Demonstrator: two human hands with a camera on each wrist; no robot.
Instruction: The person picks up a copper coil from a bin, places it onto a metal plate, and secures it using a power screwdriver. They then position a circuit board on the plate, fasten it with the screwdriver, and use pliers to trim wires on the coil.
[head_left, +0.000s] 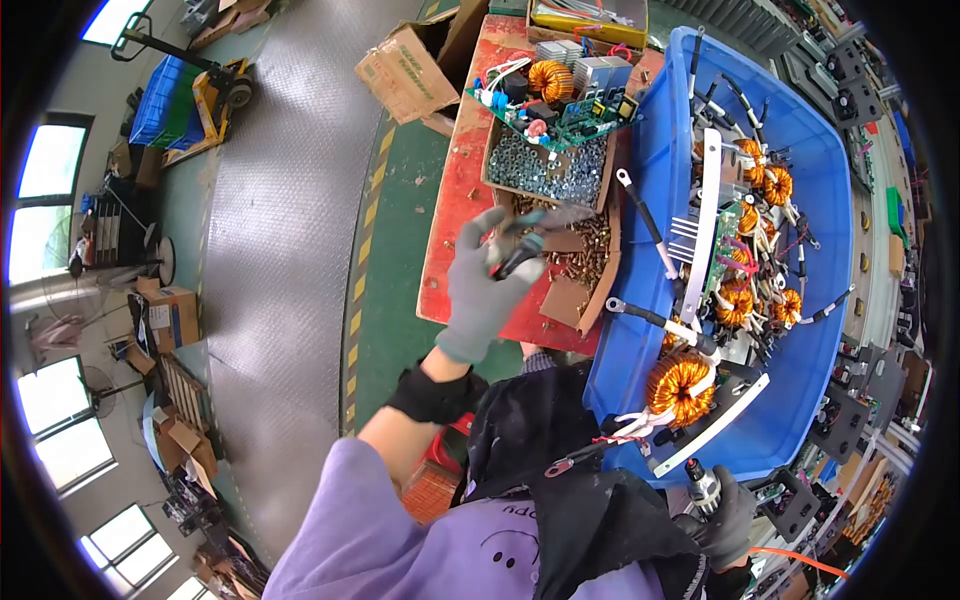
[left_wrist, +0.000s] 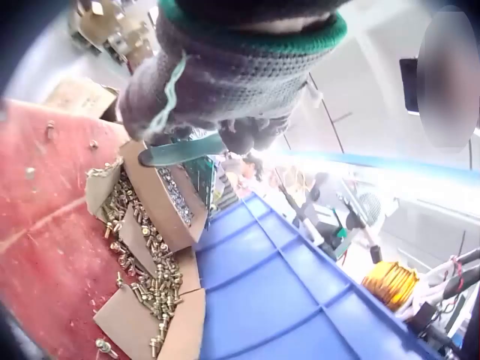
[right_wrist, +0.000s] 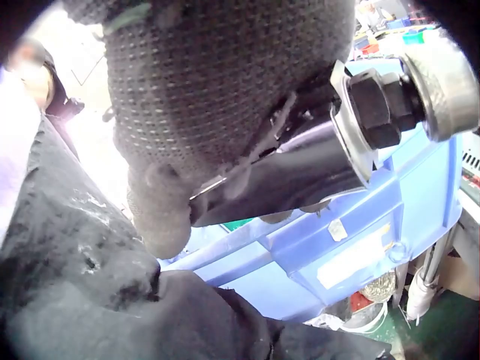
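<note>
Over the screw box point(head_left: 588, 300), my gloved left hand point(head_left: 487, 290) grips a teal-and-black handled tool point(head_left: 522, 252), partly blurred. In the left wrist view that hand point(left_wrist: 217, 94) has its fingers around the teal tool point(left_wrist: 184, 151), above brass-coloured screws point(left_wrist: 154, 277). At the lower right of the head view, my gloved right hand point(head_left: 730, 515) holds a black and silver cylindrical tool point(head_left: 703, 488) beside the blue bin point(head_left: 620, 400). The right wrist view shows the glove point(right_wrist: 225, 82) wrapped round the dark tool body point(right_wrist: 285, 176); some fingers are hidden.
Coils point(head_left: 680, 390), cables and metal strips fill the blue bin, some jutting over its rim. On the red table point(head_left: 450, 250) a circuit board point(head_left: 540, 125) lies across a box of nuts point(head_left: 545, 170). An orange hose point(head_left: 800, 558) runs near my right hand.
</note>
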